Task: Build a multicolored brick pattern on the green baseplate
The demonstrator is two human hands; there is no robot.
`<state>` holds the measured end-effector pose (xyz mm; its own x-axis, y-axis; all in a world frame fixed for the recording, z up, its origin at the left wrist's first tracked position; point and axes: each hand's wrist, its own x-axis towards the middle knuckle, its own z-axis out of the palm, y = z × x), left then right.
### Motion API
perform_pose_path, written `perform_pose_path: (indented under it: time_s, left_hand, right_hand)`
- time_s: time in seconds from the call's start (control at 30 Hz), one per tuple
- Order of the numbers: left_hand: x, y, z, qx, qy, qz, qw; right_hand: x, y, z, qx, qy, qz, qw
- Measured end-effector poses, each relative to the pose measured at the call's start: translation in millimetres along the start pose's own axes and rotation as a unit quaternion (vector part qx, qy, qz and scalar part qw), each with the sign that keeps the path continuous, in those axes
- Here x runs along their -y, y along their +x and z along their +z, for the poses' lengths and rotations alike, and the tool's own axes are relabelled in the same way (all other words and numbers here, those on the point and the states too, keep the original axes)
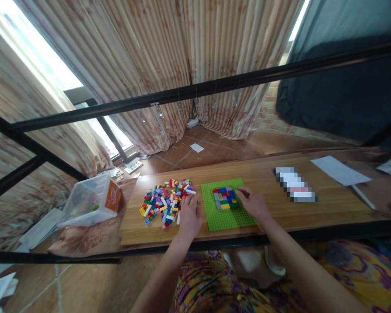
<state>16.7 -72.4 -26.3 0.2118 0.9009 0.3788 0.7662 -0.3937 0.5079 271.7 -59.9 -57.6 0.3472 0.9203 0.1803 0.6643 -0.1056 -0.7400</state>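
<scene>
A heap of loose toy building bricks (pixel 164 201) in many colours lies on the wooden tabletop. My left hand (pixel 191 217) is at the heap's right edge, its fingers bent down and close together; what is between them is too small to make out. To the right lies a green studded baseplate (pixel 211 221), with a patchwork block of joined bricks (pixel 226 198) in red, blue, yellow, purple, grey and green on it. My right hand (pixel 253 203) is over the plate's right side. Its thumb and fingertips are pinched together beside the block's upper right corner, and anything they hold is hidden.
A clear plastic box (pixel 91 202) with an orange label stands left of the wooden board (pixel 137 232). On the right are a blurred-out phone-like object (pixel 295 184), a white paper sheet (pixel 340 170) and a pale pen-like stick (pixel 363 197). A black metal bar (pixel 182 93) crosses beyond the table.
</scene>
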Motion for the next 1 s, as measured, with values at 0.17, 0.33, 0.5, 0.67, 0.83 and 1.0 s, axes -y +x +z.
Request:
perform_pose_path:
  time_s: [0.17,0.33,0.5,0.67,0.83,1.0]
  left_hand:
    - [21,-22,-19,-0.024,0.015,-0.035,0.999]
    - [34,-23,-30,-0.034,0.03,-0.062,0.997]
    - [43,-15,-34,-0.032,0.051,-0.091,0.994]
    - [39,-18,-31,-0.001,0.089,-0.071,0.993]
    - [26,-23,-24,0.027,0.128,-0.048,0.99]
    - [19,-18,-17,0.03,0.179,-0.061,0.982]
  right_hand:
    - [3,3,12,0.019,-0.046,0.005,0.999]
    - [-5,-3,15,0.021,-0.074,-0.02,0.997]
    - [-8,-4,17,0.02,-0.08,-0.041,0.996]
    - [-8,7,11,0.06,-0.07,0.014,0.996]
    - [-16,11,-1,0.067,-0.011,0.04,0.997]
    - [-24,6,-4,0.055,0.008,0.005,0.998]
